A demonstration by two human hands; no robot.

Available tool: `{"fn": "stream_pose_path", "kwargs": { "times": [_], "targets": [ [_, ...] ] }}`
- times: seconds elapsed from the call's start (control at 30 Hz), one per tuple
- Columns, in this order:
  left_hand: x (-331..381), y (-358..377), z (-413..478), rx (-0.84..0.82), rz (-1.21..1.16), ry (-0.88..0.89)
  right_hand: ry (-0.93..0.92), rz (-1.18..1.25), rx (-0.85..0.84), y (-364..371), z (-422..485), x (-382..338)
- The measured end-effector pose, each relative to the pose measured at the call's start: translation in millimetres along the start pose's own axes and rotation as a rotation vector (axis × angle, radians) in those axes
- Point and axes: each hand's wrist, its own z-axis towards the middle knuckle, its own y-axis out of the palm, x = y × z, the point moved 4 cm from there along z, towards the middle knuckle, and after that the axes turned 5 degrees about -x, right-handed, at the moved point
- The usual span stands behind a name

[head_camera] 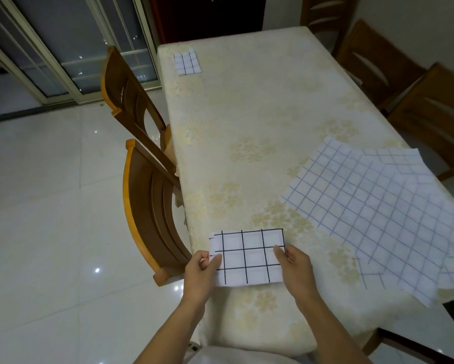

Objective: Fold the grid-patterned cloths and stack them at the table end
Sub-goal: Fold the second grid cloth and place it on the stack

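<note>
A folded white cloth with a black grid [248, 256] is held near the table's near left corner. My left hand [200, 274] pinches its left edge, and my right hand [294, 266] grips its right edge. To the right, several unfolded white cloths with a blue grid [373, 206] lie spread and overlapping on the table. A small folded grid cloth [187, 62] rests at the far left end of the table.
The table [246, 122] wears a cream floral cover. Two wooden chairs [152, 206] stand along its left side, and more chairs [378, 61] along the right. A glass sliding door [63, 43] and glossy tiled floor [49, 206] are on the left.
</note>
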Motion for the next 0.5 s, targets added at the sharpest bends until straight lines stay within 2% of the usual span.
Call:
{"fn": "stream_pose_path", "kwargs": {
  "times": [0.2, 0.5],
  "targets": [
    [18.1, -14.1, -13.2, -0.037, -0.073, 0.096, -0.087, 0.041, 0.038, 4.3, -17.8, -23.2],
    [20.7, -30.7, -31.6, -0.023, -0.072, 0.173, -0.107, 0.044, 0.121, 16.5, -47.1, -17.4]
  ]
}}
